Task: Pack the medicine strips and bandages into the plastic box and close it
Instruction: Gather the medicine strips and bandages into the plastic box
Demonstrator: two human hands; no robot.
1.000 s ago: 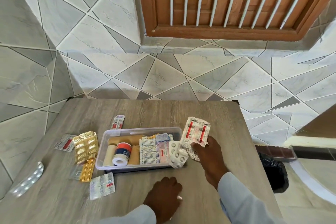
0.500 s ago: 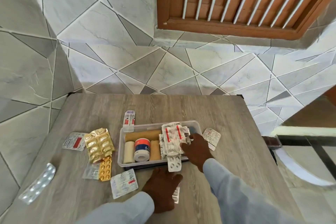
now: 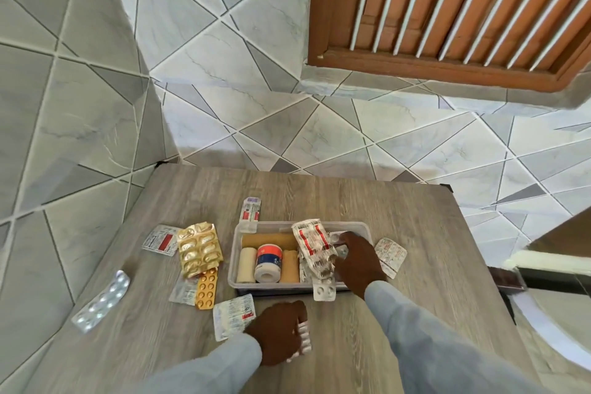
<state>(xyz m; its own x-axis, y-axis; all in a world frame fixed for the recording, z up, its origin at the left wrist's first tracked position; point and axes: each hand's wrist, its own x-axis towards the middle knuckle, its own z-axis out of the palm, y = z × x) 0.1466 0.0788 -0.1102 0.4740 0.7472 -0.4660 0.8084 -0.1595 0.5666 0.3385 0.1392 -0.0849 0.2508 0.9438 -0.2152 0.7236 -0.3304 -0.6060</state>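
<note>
The clear plastic box (image 3: 235,253) stands open at the table's middle. Inside lie tan bandage rolls (image 3: 270,239) and a white tape roll with a blue and red label (image 3: 268,262). My right hand (image 3: 356,261) is over the box's right half, holding a bunch of medicine strips with red stripes (image 3: 311,240) down in it. One small strip (image 3: 324,291) hangs over the box's front edge. My left hand (image 3: 278,331) rests on the table in front of the box, fingers closed on a white pill strip (image 3: 303,337).
Loose strips lie around the box on the wooden table (image 3: 351,198): gold blisters (image 3: 199,248), an orange one (image 3: 206,288), a silver one (image 3: 101,300), red-marked ones (image 3: 161,239) (image 3: 250,208), one (image 3: 390,252) to the right, one (image 3: 233,315) by my left hand. Tiled walls stand behind and to the left.
My right hand carried the red-striped strips leftward from beside the box into its right half. One strip stayed on the table to the right. The camera view shifted left.
</note>
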